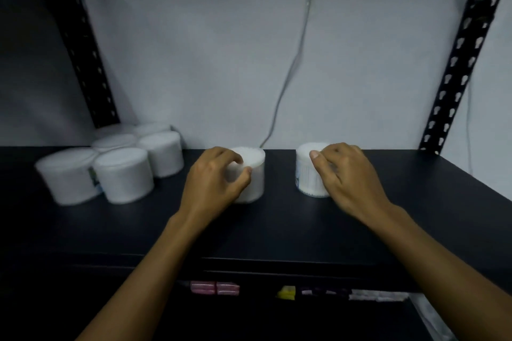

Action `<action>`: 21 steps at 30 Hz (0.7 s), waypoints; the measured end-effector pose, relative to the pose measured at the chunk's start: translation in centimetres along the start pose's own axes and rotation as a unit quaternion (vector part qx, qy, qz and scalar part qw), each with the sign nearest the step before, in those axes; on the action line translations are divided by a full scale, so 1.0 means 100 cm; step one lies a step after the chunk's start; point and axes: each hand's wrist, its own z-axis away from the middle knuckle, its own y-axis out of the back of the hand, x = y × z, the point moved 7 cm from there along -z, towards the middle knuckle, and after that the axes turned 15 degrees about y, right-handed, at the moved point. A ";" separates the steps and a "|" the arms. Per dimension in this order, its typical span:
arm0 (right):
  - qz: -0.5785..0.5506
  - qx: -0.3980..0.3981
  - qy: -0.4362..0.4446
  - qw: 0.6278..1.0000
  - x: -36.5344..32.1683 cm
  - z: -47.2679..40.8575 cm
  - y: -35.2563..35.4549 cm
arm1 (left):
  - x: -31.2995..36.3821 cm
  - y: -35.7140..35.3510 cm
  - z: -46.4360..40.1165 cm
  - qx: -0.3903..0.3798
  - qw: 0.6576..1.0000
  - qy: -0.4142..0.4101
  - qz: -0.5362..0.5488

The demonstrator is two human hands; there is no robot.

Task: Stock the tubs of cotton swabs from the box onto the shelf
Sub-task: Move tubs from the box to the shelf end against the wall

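Two white tubs of cotton swabs stand upright on the black shelf (277,230), apart from each other. My left hand (214,178) grips the left tub (253,171) from its near side, fingers curled over the rim. My right hand (346,174) holds the right tub (307,171), thumb on its top and fingers round its side. A cluster of several more white tubs (116,163) stands at the back left of the shelf. The box is out of view.
Black perforated uprights (460,63) frame the shelf on both sides, and a thin cable (293,63) hangs down the grey wall behind. Under the shelf edge, small pink (214,288) and yellow (286,292) packs lie on a lower level.
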 end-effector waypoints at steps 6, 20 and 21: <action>-0.029 -0.020 0.037 0.999 -0.034 -0.028 -0.038 | -0.036 0.033 0.003 0.027 0.999 0.019 0.000; -0.033 -0.025 0.134 0.990 -0.087 -0.078 -0.127 | -0.082 0.034 -0.030 0.047 0.995 0.031 -0.077; -0.033 -0.021 0.132 0.991 -0.083 -0.080 -0.133 | -0.084 0.030 -0.033 0.043 0.994 0.040 -0.087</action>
